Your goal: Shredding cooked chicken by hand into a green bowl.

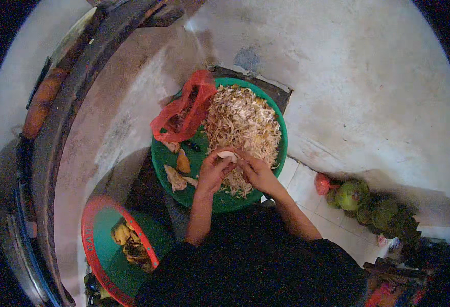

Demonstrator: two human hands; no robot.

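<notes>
Both hands meet over a round green tray [164, 165], pinching a pale white piece [227, 155]. My left hand [214, 172] has its fingers bent around it from the left, and my right hand [255, 172] holds it from the right. Beneath and beyond them lies a big heap of pale shredded strands [243, 117]. On the tray's left are several torn cream-and-tan pieces [176, 179], a small dark object [191, 146] and a crumpled red plastic bag [176, 120].
A red-rimmed basin [89, 235] with brown pieces [125, 240] sits at lower left. A long dark beam [61, 128] runs along the left. On the tiled floor at right stand several green round fruits [354, 196] and a small red bag [321, 183], beside a concrete wall [363, 92].
</notes>
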